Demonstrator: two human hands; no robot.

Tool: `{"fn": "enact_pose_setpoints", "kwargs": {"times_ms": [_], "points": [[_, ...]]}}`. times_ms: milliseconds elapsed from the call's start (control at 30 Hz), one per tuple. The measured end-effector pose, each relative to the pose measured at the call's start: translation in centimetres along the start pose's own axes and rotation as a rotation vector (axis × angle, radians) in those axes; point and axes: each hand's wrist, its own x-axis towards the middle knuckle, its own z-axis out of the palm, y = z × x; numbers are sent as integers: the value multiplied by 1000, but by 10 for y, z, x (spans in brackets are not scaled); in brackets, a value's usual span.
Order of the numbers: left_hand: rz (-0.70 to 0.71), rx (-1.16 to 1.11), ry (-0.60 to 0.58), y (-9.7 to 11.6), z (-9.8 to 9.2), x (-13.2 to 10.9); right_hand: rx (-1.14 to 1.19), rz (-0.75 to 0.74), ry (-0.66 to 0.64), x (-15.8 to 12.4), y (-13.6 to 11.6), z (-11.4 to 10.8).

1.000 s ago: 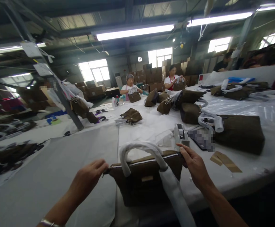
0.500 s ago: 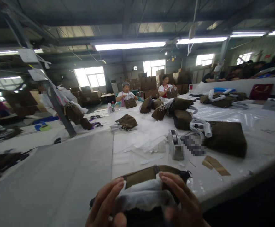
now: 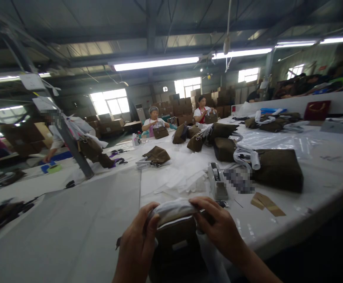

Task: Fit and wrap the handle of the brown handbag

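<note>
A dark olive-brown handbag (image 3: 177,239) stands upright in front of me at the table's near edge, a zipper running along its top and a small pale label on its face. White wrapping (image 3: 174,212) lies along the bag's top, above the zipper. At the left end of this wrapping, my left hand (image 3: 140,239) is closed, fingers behind and thumb in front. My right hand (image 3: 215,226) pinches the wrapping's right end. More white material hangs down the bag's right side, beneath my right wrist.
A tape dispenser (image 3: 217,182) stands just beyond the bag. Brown card pieces (image 3: 267,204) and another large bag (image 3: 279,171) lie to the right. Several more bags and white sheets (image 3: 180,177) cover the table farther back. A metal post (image 3: 77,145) rises at left. Co-workers handle bags across the table.
The bag has tipped so its zippered front and label now show. My hands have shifted from lying over the white wrapping to gripping its two ends. My view has turned slightly right.
</note>
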Motion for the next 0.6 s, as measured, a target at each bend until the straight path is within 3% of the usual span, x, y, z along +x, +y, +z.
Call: {"fn": "enact_pose_setpoints", "kwargs": {"times_ms": [67, 167, 233, 300, 467, 533, 600], "points": [[-206, -215, -49, 6, 2, 8, -8, 25, -54, 4, 7, -3], [-493, -578, -62, 9, 3, 21, 44, 126, -279, 8, 15, -4], [-586, -683, -67, 8, 2, 28, 82, 165, -384, 8, 19, -2], [-503, -551, -88, 2, -1, 31, 60, 141, -329, 5, 22, 3], [43, 90, -53, -20, -6, 27, -77, 51, 18, -5, 25, 20], [138, 178, -38, -25, -6, 25, -47, 106, 31, -5, 24, 22], [140, 162, -69, -24, -5, 23, -4, 141, 17, -4, 23, 21]]}}
